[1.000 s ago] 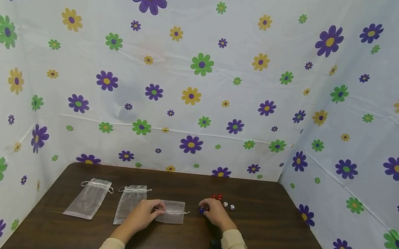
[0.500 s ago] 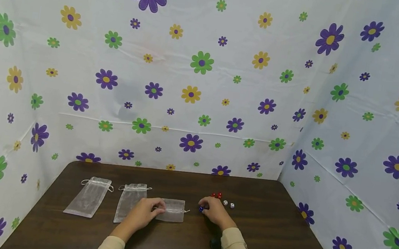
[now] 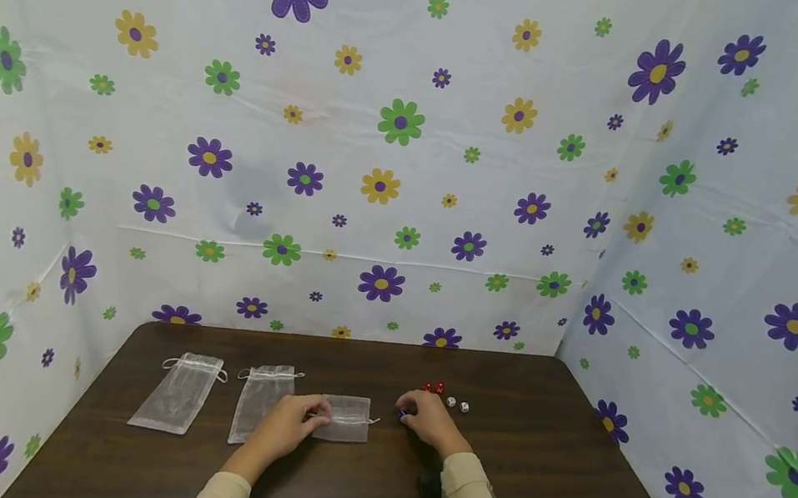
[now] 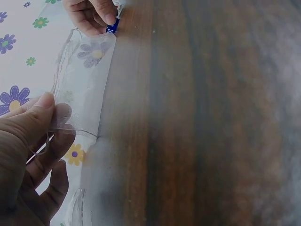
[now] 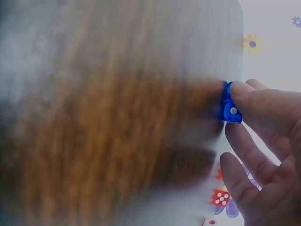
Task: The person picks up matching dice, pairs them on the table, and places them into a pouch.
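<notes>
My left hand (image 3: 286,428) pinches one end of a sheer white drawstring pouch (image 3: 350,430) between thumb and fingers. In the left wrist view the pouch (image 4: 84,89) stretches away from the fingertips, and its thin cord hangs beside them. To the right of the pouch, my right hand (image 3: 431,421) has its thumb and fingertips on blue dice (image 5: 233,111). Two blue dice show close together there in the right wrist view, with white pips. Just beyond that hand lie two red dice (image 3: 439,388) and two white dice (image 3: 465,407).
Two more sheer pouches, one at the far left (image 3: 178,397) and one beside the left forearm (image 3: 257,403), lie flat on the dark wooden table (image 3: 549,488). A flower-patterned cloth (image 3: 395,164) stands behind and along both sides.
The head view has tilted very slightly. Both hands stay at nearly the same places, and the blue dice are a little more covered by the right fingers.
</notes>
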Motion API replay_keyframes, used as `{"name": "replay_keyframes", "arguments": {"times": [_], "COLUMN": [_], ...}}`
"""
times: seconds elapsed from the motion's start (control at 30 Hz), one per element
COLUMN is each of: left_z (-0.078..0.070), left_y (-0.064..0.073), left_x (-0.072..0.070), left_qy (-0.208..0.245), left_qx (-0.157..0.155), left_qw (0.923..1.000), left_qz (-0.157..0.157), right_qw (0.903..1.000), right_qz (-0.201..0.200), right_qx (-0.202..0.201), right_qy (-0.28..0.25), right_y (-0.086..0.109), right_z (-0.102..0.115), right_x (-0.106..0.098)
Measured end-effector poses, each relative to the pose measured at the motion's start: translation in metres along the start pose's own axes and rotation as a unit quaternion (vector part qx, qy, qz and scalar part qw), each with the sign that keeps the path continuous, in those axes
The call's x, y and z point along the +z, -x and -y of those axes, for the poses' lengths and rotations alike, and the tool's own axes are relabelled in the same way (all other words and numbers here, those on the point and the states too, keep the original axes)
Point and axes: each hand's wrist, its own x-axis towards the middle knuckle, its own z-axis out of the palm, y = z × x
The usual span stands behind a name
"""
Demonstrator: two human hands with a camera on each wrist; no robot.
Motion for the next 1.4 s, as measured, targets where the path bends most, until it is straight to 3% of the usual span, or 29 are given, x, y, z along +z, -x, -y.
{"name": "replay_keyframes", "arguments": {"times": [0.4,0.67,1.4], "left_z": [0.000,0.000,-0.001], "left_y": [0.002,0.003,0.001], "left_x": [-0.001,-0.001,-0.005], "left_qy": [0.012,0.014,0.005], "left_qx": [0.015,0.001,-0.004], "left_qw": [0.9998,0.9999,1.0000], "left_qz": [-0.011,-0.008,-0.006], "right_qw": [0.9999,0.9996,0.9987], "right_qz": [-0.007,-0.025,-0.031], "right_qx": [0.006,-0.013,-0.041], "right_qy": [0.008,0.009,0.004], "right_y": [0.000,-0.001,-0.009], "right_z": [0.001,0.005,0.033], "right_x": [0.003,0.003,-0.011]}}
